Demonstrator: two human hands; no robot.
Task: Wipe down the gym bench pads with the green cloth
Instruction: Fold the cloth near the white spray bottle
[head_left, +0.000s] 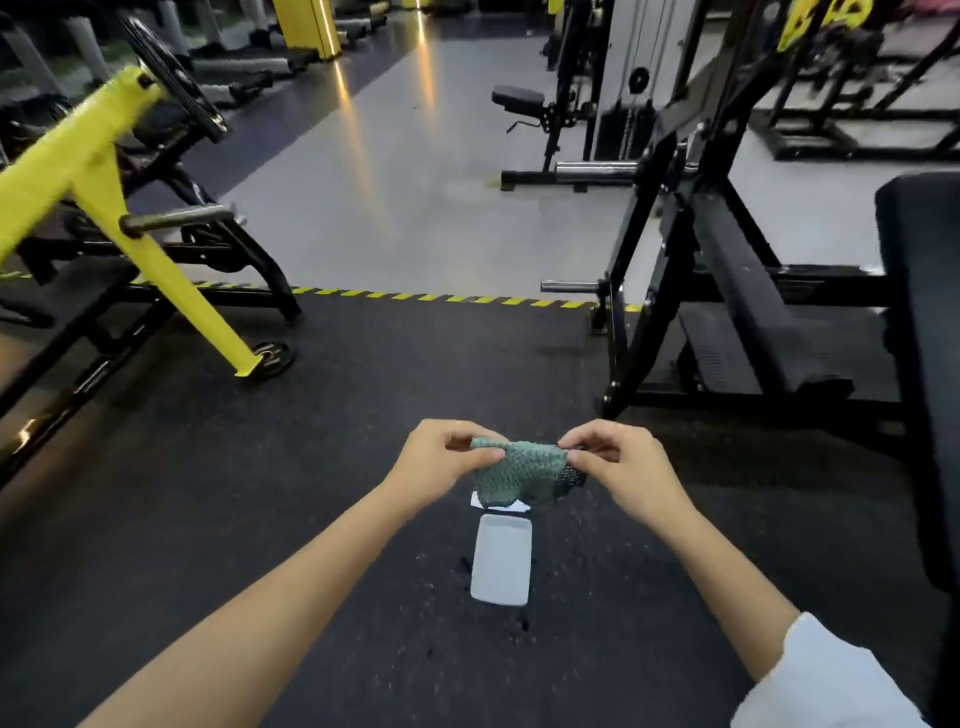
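Both hands hold the green cloth (519, 470) up over the dark floor (260, 519): left hand (447, 462) pinches one top corner, right hand (621, 462) the other, fingers curled; bench pad (919, 312) stands well apart at right.

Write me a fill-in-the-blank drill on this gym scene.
The left hand and right hand both pinch the cloth, whose colour is ____.
The white tray lies on the ____.
The black bench pad stands on the person's ____ side.
The machine frame at left is ____.
Missing words: green; floor; right; yellow.
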